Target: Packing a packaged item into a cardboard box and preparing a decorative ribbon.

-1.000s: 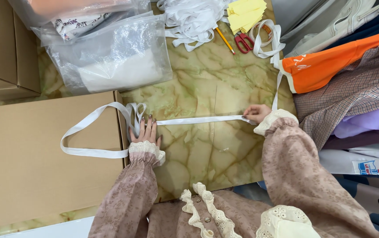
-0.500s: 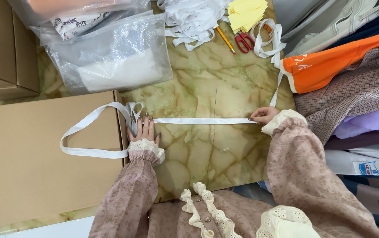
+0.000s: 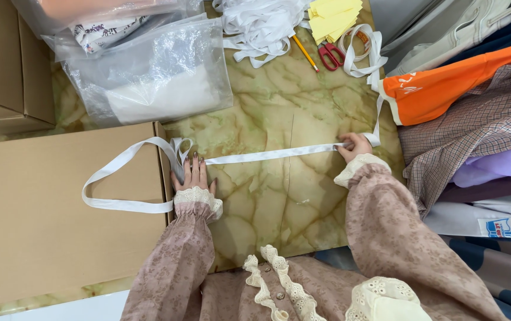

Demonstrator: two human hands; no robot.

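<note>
Counter [image 3: 279, 107]: glossy marbled stone look, green-tan, smooth w/ faint sheen. White strap [image 3: 267, 156]: flat woven cloth, matt. Box [image 3: 47, 214]: plain brown cardboard, matt, smooth. Bag [image 3: 148, 77]: clear thin plastic, crinkled, shiny. Scissors [image 3: 329, 54]: red plastic handles, blades unclear. Pencil [image 3: 305, 52]: yellow, painted finish. Sleeves [image 3: 386, 232]: soft printed cloth, lace-trim cuffs. Orange garment [image 3: 445, 89]: smooth matt fabric.

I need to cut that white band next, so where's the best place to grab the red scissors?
By the red handle loops of the scissors, coming from the near side. The loops face the person and lie bare on the marble table, while the blades point away towards the yellow paper. A pencil lies just left, so keep right of it.
</note>
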